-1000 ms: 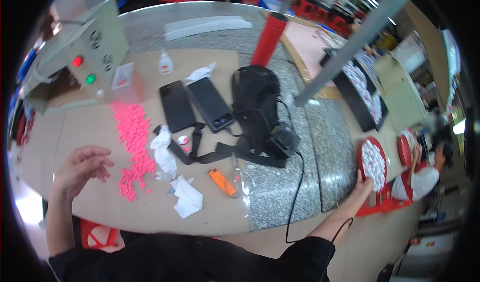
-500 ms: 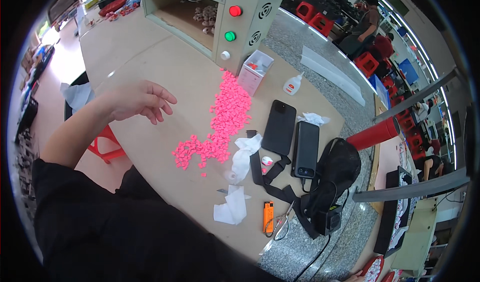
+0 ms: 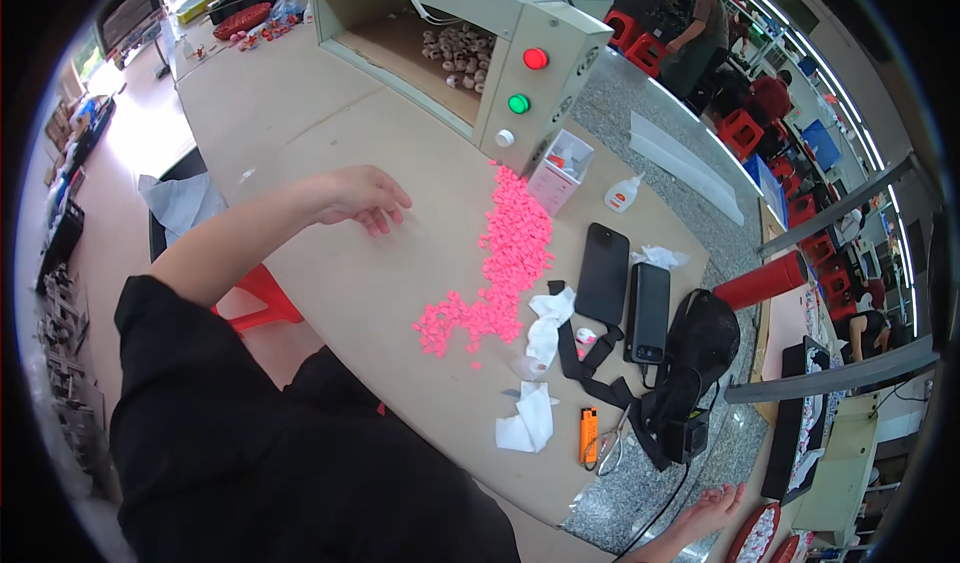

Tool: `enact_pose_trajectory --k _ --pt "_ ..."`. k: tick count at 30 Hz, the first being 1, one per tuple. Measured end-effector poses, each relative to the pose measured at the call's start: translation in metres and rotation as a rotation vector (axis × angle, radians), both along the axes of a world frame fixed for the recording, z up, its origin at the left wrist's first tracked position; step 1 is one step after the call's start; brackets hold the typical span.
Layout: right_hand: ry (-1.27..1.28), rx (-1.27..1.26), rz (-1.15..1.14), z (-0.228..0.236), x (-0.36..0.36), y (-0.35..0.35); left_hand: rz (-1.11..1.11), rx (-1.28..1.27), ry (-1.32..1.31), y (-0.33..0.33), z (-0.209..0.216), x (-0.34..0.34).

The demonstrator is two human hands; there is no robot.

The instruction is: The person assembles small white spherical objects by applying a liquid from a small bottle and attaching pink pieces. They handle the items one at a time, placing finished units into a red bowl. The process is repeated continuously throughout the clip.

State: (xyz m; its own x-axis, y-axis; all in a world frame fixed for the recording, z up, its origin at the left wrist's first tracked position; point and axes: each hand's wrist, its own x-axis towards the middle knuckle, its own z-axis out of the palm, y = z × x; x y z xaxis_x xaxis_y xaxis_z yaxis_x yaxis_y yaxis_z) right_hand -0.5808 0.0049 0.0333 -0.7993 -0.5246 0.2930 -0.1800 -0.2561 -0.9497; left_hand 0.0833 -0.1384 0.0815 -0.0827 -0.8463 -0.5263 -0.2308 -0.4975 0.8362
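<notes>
My left hand [image 3: 366, 201] hangs over the beige tabletop [image 3: 330, 133], fingers loosely bent and apart, holding nothing. To its right lies a long heap of small bright pink pieces [image 3: 515, 243], with a looser spread of them at its near end. My right hand [image 3: 714, 509] is low at the right, fingers apart and nothing in it. It is beside a red oval tray [image 3: 738, 553] filled with small whitish and pink pieces. Crumpled white tissue [image 3: 550, 323] and another tissue [image 3: 526, 418] lie close to the heap's near end.
A cream metal machine [image 3: 555, 38] with an open bay stands behind the heap. A small box [image 3: 562, 171], glue bottle [image 3: 623, 193], black phone [image 3: 604, 273], power bank [image 3: 648, 313], black pouch [image 3: 705, 338], orange lighter [image 3: 588, 435] and scissors [image 3: 612, 453] lie to the right.
The whole view has shifted, moving the table rightward in the picture. My left hand stays over the table. My right hand, barely visible at the lower edge before, is now in view away from the tray.
</notes>
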Motion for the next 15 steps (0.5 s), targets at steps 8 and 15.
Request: enact_pose_trajectory --k 8,15 --pt "0.098 0.233 -0.283 0.032 0.139 0.035 0.204 -0.693 -0.509 -0.177 -0.071 0.061" --pt "0.005 0.2 -0.228 0.017 0.189 0.066 0.084 -0.96 -0.863 -0.286 -0.084 0.046"
